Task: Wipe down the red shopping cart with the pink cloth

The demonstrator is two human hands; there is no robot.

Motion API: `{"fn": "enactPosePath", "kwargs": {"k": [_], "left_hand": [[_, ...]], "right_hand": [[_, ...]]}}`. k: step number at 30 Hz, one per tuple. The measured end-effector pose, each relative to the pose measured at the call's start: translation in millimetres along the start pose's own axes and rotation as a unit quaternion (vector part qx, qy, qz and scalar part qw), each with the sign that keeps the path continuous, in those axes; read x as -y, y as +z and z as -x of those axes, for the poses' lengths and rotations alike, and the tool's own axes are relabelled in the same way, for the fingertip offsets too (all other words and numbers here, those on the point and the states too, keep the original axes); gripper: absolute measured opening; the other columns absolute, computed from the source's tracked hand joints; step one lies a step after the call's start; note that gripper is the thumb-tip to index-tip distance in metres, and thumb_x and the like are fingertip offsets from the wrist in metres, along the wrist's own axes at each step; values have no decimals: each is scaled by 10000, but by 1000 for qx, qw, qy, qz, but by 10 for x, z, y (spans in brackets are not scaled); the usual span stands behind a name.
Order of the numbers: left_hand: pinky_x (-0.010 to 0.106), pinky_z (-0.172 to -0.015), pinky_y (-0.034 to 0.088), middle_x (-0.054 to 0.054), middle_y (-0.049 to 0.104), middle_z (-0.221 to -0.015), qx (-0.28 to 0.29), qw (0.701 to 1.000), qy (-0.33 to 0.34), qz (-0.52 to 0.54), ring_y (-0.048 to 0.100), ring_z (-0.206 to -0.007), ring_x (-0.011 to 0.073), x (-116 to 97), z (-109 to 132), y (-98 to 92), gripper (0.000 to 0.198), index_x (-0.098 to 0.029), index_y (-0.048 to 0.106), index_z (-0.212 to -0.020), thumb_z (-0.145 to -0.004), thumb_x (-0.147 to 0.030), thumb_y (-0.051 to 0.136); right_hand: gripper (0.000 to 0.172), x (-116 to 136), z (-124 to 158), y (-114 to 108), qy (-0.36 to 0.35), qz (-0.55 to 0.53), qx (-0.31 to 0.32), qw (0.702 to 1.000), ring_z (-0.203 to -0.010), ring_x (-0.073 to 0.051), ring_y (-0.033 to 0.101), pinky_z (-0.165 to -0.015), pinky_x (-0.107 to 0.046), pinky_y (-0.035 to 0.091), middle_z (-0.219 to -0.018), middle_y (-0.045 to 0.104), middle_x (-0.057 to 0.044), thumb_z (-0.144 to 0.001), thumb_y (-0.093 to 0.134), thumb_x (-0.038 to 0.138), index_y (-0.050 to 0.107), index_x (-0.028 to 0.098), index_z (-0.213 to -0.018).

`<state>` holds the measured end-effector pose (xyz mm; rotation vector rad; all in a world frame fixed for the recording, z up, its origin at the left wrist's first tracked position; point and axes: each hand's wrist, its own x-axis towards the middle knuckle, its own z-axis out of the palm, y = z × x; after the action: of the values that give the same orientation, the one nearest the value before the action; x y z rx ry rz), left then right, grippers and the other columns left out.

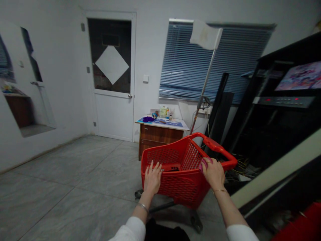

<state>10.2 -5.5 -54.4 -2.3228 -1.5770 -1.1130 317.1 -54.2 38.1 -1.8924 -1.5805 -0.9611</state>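
A red plastic shopping cart (182, 187) stands right in front of me, its handle to the right. My left hand (152, 178) rests on the near rim of the basket, fingers stretched out and apart. At the handle end of the same rim, my right hand (213, 172) is closed around a pink cloth (204, 163) and presses it against the cart. Most of the cloth is hidden under the fingers. Inside the basket lies something small and dark that I cannot make out.
Behind the cart stands a wooden cabinet (162, 135) with a purple cloth (148, 119) and small bottles on top. A white flag on a pole (207, 75) leans nearby. Black racks with a lit screen (299, 77) fill the right side. A white door (114, 115) is at the back; grey floor extends left.
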Motion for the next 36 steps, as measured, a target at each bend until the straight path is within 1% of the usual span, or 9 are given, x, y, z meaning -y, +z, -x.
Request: {"fn": "enactPosePath", "kwargs": {"k": [3,10,13,16,23,26,28,34,36], "left_hand": [[495,-1122,337,-20,522,-1450,-3,1000,-9,4,309,-1445,252,-31,5,-12,409,-325,537,-1364,-998,-324,355],[494,-1129,332,-29,521,-1449,-2,1000,-16,-9,315,-1443,256,-11,14,-26,396,-328,548,-1351,-996,-333,372],[474,-1124,346,-26,523,-1449,4,1000,-2,-9,325,-1439,242,23,19,-43,395,-328,544,-1353,-997,-332,373],[461,-1125,351,-27,520,-1452,11,1000,7,-9,326,-1438,233,35,23,-55,397,-322,535,-1362,-1000,-325,373],[468,-1115,363,-25,528,-1446,10,1000,2,-5,338,-1432,236,0,21,-36,393,-326,536,-1360,-992,-317,399],[466,-1115,358,-27,531,-1441,-3,1000,0,-2,337,-1433,239,-14,27,-31,392,-331,538,-1359,-994,-323,395],[465,-1115,356,-35,532,-1439,-9,1000,-2,-4,335,-1434,237,-25,32,-30,391,-337,535,-1360,-994,-327,396],[468,-1117,351,-37,531,-1440,-10,1000,-4,-10,329,-1437,236,-12,37,-21,399,-329,521,-1373,-997,-331,387],[462,-1113,356,-24,538,-1436,-13,1000,1,-11,336,-1433,234,16,35,-16,398,-320,528,-1369,-998,-328,383]], "right_hand": [[308,74,26,24,34,5,-31,999,-886,-215,507,-856,-344,339,-1042,612,-114,-945,465,355,677,175,-1076],[284,1487,351,117,-6,-90,20,996,-852,-196,527,-808,-337,350,-965,622,-79,-970,429,302,647,204,-1125],[326,1777,427,140,-34,-126,21,991,-929,-206,541,-859,-342,372,-1051,631,-92,-973,429,294,584,190,-1241],[339,1559,414,188,-65,-140,23,988,-970,-204,551,-903,-343,391,-1097,636,-102,-973,431,311,572,167,-1246],[375,114,108,263,-44,-58,-61,995,-1203,-285,484,-1013,-414,383,-1232,607,-168,-938,458,369,633,111,-1146],[386,-49,67,248,-16,-52,-75,996,-1135,-279,516,-984,-418,397,-1167,634,-170,-936,445,361,626,107,-1166],[374,144,121,252,-2,-65,-70,995,-1081,-263,533,-965,-405,399,-1123,646,-168,-940,437,334,621,102,-1168],[341,1380,441,344,-34,-144,-36,988,-1084,-246,535,-973,-400,387,-1158,641,-153,-957,429,300,608,129,-1192],[339,1622,498,371,-50,-162,-37,985,-1098,-246,535,-979,-403,391,-1171,639,-144,-959,426,290,603,143,-1209]]}}
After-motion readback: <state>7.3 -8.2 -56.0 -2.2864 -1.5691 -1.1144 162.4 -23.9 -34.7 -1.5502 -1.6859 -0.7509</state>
